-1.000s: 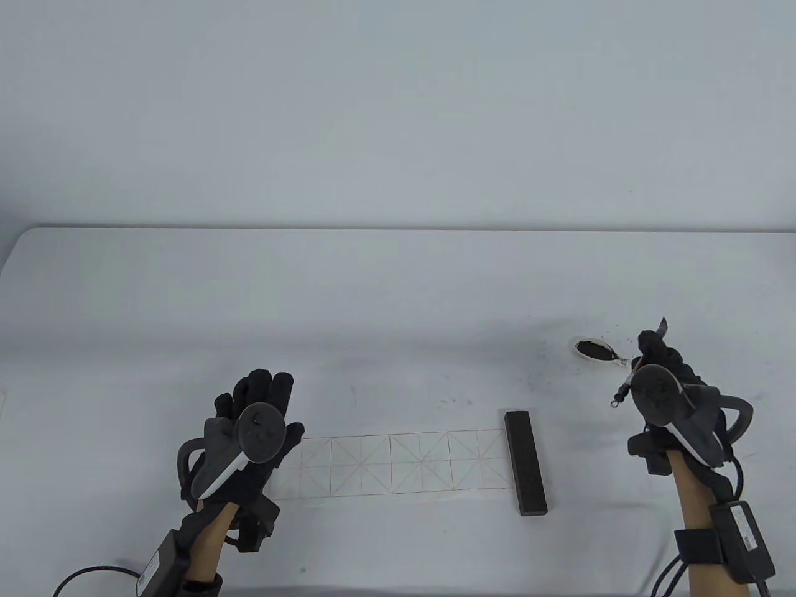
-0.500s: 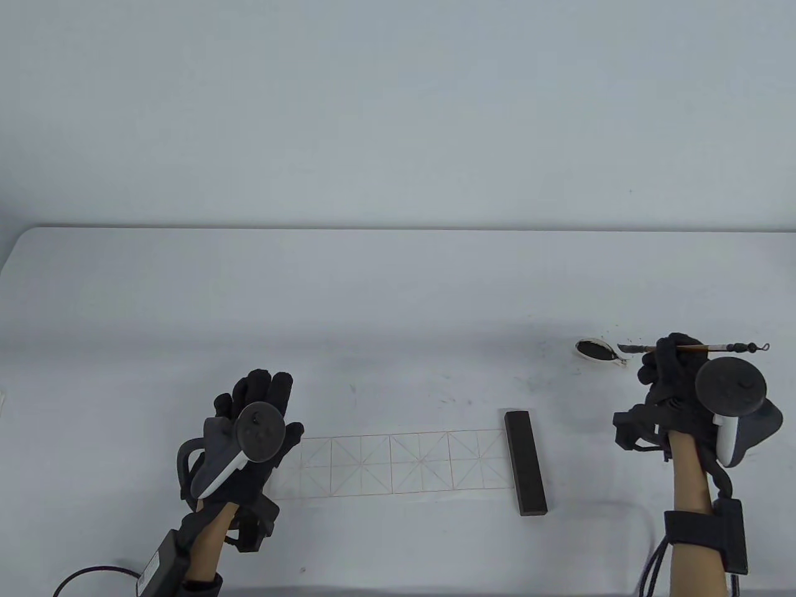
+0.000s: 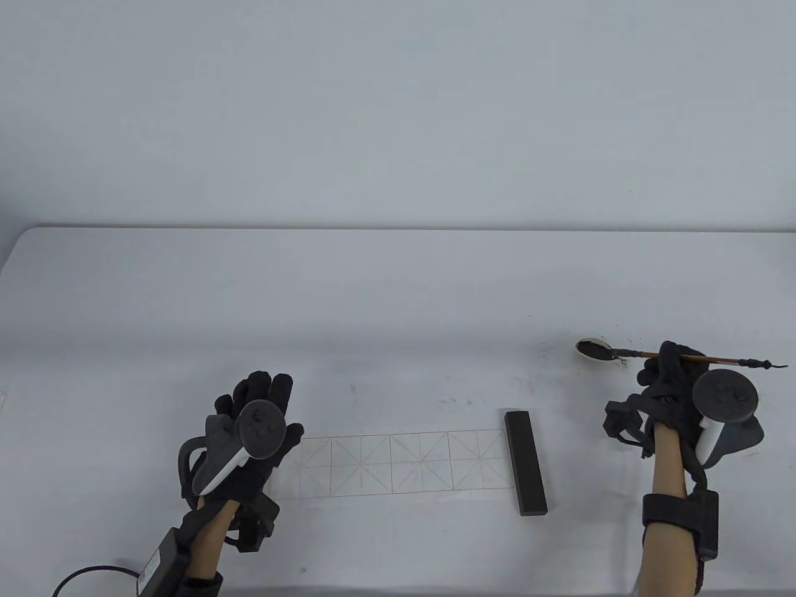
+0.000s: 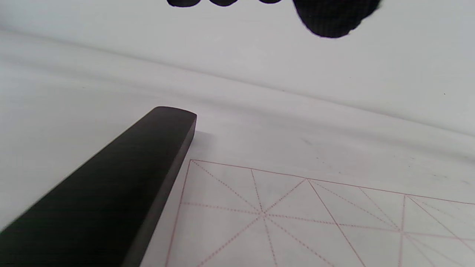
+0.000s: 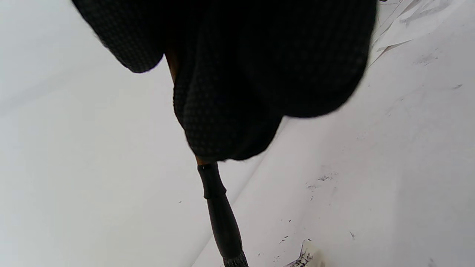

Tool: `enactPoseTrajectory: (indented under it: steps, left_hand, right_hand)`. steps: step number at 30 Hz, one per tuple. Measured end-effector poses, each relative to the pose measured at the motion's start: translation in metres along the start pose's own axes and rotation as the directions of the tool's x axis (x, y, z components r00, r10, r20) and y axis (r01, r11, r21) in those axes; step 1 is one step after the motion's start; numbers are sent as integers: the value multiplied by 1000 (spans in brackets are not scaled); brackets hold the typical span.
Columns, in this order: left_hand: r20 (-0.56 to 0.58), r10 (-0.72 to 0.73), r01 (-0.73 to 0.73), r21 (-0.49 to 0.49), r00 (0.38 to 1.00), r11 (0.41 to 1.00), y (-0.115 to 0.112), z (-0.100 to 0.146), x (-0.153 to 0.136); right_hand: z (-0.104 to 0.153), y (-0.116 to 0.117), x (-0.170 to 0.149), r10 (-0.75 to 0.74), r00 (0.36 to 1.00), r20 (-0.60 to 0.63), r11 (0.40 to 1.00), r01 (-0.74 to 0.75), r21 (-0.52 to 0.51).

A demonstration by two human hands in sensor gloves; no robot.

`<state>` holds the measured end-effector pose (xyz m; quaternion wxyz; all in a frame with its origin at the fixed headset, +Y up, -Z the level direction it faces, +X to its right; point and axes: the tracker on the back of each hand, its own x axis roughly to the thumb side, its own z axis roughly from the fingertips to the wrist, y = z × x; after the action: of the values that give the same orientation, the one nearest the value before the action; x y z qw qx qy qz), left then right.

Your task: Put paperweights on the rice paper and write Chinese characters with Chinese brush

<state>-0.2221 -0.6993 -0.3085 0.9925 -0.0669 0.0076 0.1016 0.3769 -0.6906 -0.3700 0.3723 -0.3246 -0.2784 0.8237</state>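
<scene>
Since the earlier frames, the right hand point(image 3: 675, 388) has been turning from a raised pose to a level one, and the long brown-handled Chinese brush with black ferrule point(image 3: 690, 357) is now lying nearly horizontal, its tip reaching into the small white oval ink dish point(image 3: 596, 349) instead of hanging clear of it. The left hand point(image 3: 258, 413) is showing no change of place.

Right hand: fingers are curling round the brush shaft, clamped on it, as the right wrist view confirms, where the ferrule point(image 5: 220, 215) is projecting below the gloved fingers point(image 5: 230, 92). The brush's tail end with its hanging loop is extending away from the ink dish, past the hand.

Left hand: fingers are lying straight and relaxed, gripping nothing, over the end of the white rice paper strip with red grid lines point(image 3: 398, 463) farthest from the ink dish. In the left wrist view, the fingertips point(image 4: 334, 18) are hanging clear above the white table point(image 3: 398, 292).

One dark rectangular block paperweight point(image 3: 526, 462) is resting across the paper's end nearest the ink dish. A second dark block paperweight point(image 4: 100, 193) is lying beneath the left hand, along the paper's opposite end point(image 4: 297, 218).

Black ink specks are marking the table around the ink dish.
</scene>
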Motion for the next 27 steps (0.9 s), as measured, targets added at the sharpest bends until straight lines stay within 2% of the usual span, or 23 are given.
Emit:
enactPoseTrajectory:
  steps: [13,19,27]
  left_hand:
    - [-9,-7,7,-15,1000,1000,0,-1,0]
    - [-15,-2,2,-12,1000,1000,1,-1,-1]
    - [-13,-8,7,-14,1000,1000,0,-1,-1]
  right_hand:
    - [-2,2,-2,58,998,14,998,-58,17]
    - [-1,-5,7,100,992,70,995,-100,-3]
    - [1,-1,12,110,990,90,993,-114,37]
